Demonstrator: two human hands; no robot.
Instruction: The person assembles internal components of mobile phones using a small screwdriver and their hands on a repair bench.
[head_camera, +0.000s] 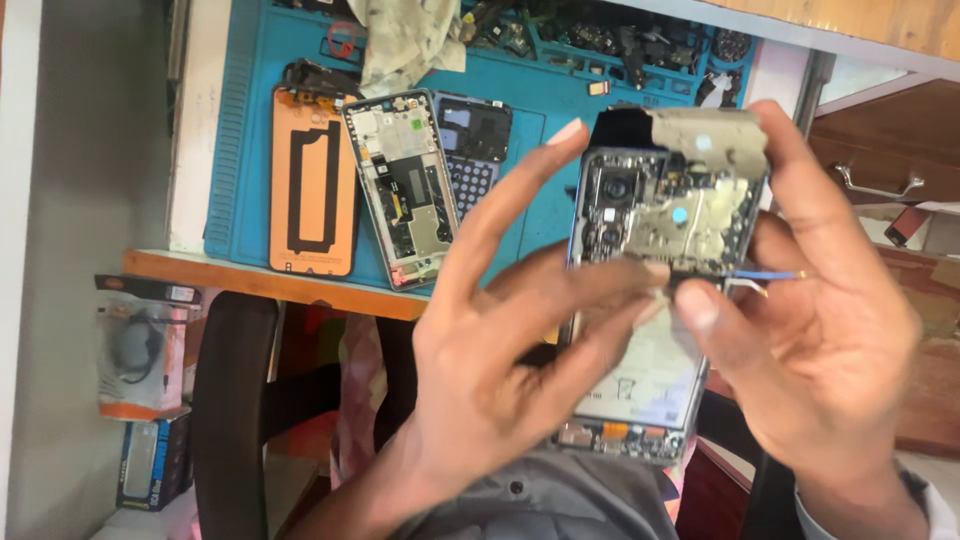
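1. Head view: both hands hold an opened phone (655, 260) up in front of the camera, its back cover off and the circuit board, camera module and metal shielding exposed. The phone stands roughly upright, well above the table (250, 275) edge, between the two hands.
2. The left hand (500, 340) is spread, its long fingers stretched out; the fingertips reach across the phone's left edge and touch its middle, where the board meets the battery area.
3. The right hand (830, 310) cups the phone from the right side, the index finger curled over the top corner and the thumb pressed near the middle of the phone. A thin blue-tipped tool (765, 276) sticks out between its fingers; how it is gripped I cannot tell.
4. On the table lies a blue work mat (540, 90). On it sit an orange phone panel (313, 180), a stripped phone frame (402, 185) just beside it, and a dark keypad-like part (472, 150) next to that.
5. A crumpled cloth (410, 40) lies at the mat's far edge, with small dark parts (620, 40) scattered beside it.
6. Boxed items (140, 350) stand at lower left.
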